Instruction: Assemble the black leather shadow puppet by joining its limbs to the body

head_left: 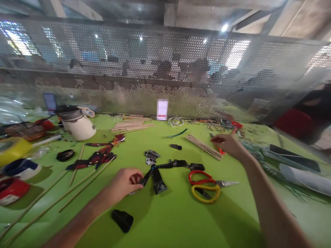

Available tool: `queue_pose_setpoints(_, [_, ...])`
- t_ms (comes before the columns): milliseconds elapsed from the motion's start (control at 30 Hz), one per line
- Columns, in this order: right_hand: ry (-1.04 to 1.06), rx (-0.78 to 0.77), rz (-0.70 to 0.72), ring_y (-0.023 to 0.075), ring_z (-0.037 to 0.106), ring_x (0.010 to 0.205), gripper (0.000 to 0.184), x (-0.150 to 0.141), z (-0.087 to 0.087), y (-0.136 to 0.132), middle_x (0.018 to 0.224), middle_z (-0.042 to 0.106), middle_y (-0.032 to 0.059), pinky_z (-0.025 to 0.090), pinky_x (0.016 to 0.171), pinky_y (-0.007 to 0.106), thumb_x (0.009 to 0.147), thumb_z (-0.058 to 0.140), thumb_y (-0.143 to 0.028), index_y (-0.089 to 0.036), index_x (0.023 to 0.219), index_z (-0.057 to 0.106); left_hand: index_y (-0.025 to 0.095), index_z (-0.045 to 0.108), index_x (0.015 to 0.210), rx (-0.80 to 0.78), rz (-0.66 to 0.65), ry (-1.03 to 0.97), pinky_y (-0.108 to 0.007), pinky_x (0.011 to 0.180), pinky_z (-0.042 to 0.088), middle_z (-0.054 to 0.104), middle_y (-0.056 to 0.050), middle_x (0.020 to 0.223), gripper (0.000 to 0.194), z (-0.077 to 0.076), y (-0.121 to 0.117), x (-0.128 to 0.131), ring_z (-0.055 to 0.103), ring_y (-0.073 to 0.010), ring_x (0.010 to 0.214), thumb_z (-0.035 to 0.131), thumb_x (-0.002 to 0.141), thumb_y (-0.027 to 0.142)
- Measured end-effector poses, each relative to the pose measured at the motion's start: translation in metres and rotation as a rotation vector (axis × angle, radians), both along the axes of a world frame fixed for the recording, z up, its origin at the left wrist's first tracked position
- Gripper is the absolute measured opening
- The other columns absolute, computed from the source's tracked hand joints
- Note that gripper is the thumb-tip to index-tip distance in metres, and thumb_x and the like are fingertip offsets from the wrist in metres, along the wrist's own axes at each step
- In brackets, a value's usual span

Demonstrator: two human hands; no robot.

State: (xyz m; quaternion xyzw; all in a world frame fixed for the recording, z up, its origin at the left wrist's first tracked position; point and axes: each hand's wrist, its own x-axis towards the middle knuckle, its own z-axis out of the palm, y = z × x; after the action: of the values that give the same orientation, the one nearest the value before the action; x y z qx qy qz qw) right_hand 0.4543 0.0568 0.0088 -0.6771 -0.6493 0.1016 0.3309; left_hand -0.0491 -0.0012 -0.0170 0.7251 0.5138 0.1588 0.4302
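Note:
My left hand (133, 179) is closed, its fingertips pinching the end of a black jointed arm on a flat paper puppet (159, 182). The puppet's patterned grey head (151, 157) points away from me, and its other arm (178, 163) stretches right. My right hand (224, 142) is closed over a small tool with orange-red handles (221, 151); its dark tip shows past the fingers, and the kind of tool is unclear. Large scissors (205, 187) with one red and one yellow handle lie nearer me. Loose black pieces (122, 220) rest on the green table.
Thin sticks (204, 147) lie beside my right hand. A dark red puppet (94, 158) with long rods is at left, near a white pot (77, 124) and tape rolls (14, 150). Perforated metal screen (144, 75) bounds the back. At right lies a phone (293, 158).

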Motion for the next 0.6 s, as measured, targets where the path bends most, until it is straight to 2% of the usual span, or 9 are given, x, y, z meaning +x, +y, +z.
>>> queue_pose_setpoints(67, [-0.112, -0.092, 0.087, 0.0180, 0.066, 0.068, 0.012, -0.028, -0.016, 0.008, 0.074, 0.074, 0.0023, 0.051, 0.066, 0.027, 0.072, 0.073, -0.022, -0.019, 0.083, 0.077, 0.016, 0.072, 0.092, 0.090, 0.009, 0.036, -0.027, 0.064, 0.042, 0.065, -0.004, 0.078, 0.026, -0.004, -0.006, -0.002, 0.058, -0.0183, 0.069, 0.074, 0.075, 0.035])
queue_pose_setpoints(133, [-0.220, -0.139, 0.118, 0.0188, 0.067, 0.079, 0.016, -0.049, -0.028, 0.012, 0.085, 0.074, 0.0040, 0.052, 0.077, 0.030, 0.074, 0.074, -0.020, -0.018, 0.089, 0.075, 0.018, 0.072, 0.094, 0.199, -0.004, 0.087, -0.026, 0.063, 0.039, 0.062, -0.002, 0.078, 0.023, -0.004, -0.009, -0.005, 0.054, -0.0165, 0.067, 0.073, 0.078, 0.035])
queue_pose_setpoints(233, [-0.353, -0.133, 0.052, 0.0237, 0.062, 0.108, 0.029, -0.066, -0.033, 0.014, 0.117, 0.067, 0.0096, 0.048, 0.097, 0.044, 0.087, 0.069, -0.029, -0.016, 0.114, 0.067, 0.020, 0.072, 0.101, 0.255, -0.035, 0.093, -0.025, 0.062, 0.038, 0.060, -0.001, 0.080, 0.026, -0.004, -0.008, -0.008, 0.051, -0.0151, 0.065, 0.072, 0.082, 0.038])
queue_pose_setpoints(300, [-0.410, -0.138, 0.002, 0.0259, 0.057, 0.118, 0.034, -0.069, -0.033, 0.013, 0.127, 0.061, 0.0106, 0.045, 0.103, 0.050, 0.094, 0.064, -0.034, -0.017, 0.122, 0.062, 0.020, 0.071, 0.104, 0.248, -0.043, 0.053, -0.025, 0.063, 0.040, 0.059, -0.001, 0.081, 0.029, -0.005, -0.006, -0.010, 0.052, -0.0155, 0.067, 0.069, 0.086, 0.042])
queue_pose_setpoints(433, [-0.439, -0.173, -0.057, 0.0236, 0.061, 0.111, 0.030, -0.069, -0.032, 0.011, 0.123, 0.062, 0.0096, 0.050, 0.097, 0.047, 0.096, 0.061, -0.036, -0.017, 0.120, 0.062, 0.019, 0.070, 0.104, 0.230, -0.088, 0.013, -0.025, 0.065, 0.042, 0.058, -0.003, 0.086, 0.031, -0.001, -0.004, -0.011, 0.054, -0.0155, 0.070, 0.061, 0.092, 0.046])
queue_pose_setpoints(600, [-0.326, -0.124, -0.115, 0.0197, 0.064, 0.100, 0.027, -0.070, -0.024, 0.008, 0.117, 0.064, 0.0087, 0.055, 0.088, 0.041, 0.097, 0.061, -0.035, -0.016, 0.116, 0.063, 0.019, 0.071, 0.099, 0.231, -0.156, -0.005, -0.025, 0.068, 0.043, 0.060, -0.004, 0.092, 0.025, 0.028, -0.004, -0.003, 0.056, -0.0151, 0.074, 0.057, 0.095, 0.040])
